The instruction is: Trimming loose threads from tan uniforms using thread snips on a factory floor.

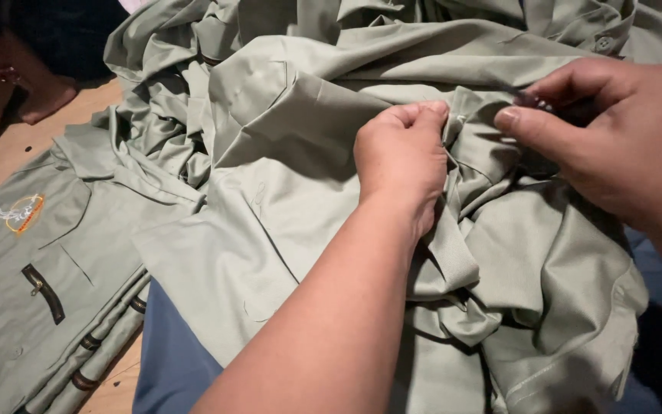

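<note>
Two hands work at the middle of a crumpled sage-green garment [285, 199] that lies spread across the person's lap, over blue fabric [166, 360] showing at the near edge. The left hand [401, 157] is closed into a loose fist, its fingers pinching a bunched fold of the cloth near the centre. The right hand [614, 134], just to the right of it, pinches the same gathered fold between thumb and forefinger (something small and dark sits at its fingertips, too blurred to tell what). The two hands are near each other but not touching. To the left, on a wooden surface [17, 146], lies one stack of folded green shirts [40, 284] with dark pocket trims and one orange embroidered badge [22, 212] on top. Farther back, more green cloth [392, 23] is heaped, its pieces too tangled to count.
</note>
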